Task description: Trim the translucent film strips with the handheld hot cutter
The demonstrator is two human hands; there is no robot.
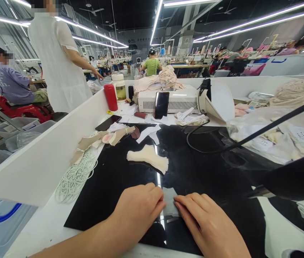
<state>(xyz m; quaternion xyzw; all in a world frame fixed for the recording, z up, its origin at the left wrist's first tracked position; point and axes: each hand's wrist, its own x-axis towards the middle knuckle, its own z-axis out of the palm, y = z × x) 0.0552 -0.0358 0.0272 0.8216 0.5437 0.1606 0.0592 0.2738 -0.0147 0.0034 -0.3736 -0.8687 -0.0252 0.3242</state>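
Observation:
Low over the glossy black tabletop (108,193), a small grey fabric piece (170,201) lies between my two hands. The fingers of my left hand (138,204) are pressed together at its left edge. At the right edge, my right hand (205,222) pinches it between thumb and fingertips. Just beyond the hands rests a stack of cream fabric pieces (149,156), wide at one end and narrower in the middle. White cut pieces (149,134) sit farther back.
A pale green cord bundle (76,175) and beige scraps (92,141) lie at left. Behind stand a phone (162,104), a red bottle (110,97) and a white machine box (181,98). A black lamp arm (272,123) crosses from the right, above a plastic bag (283,132). A person in white (57,61) stands left.

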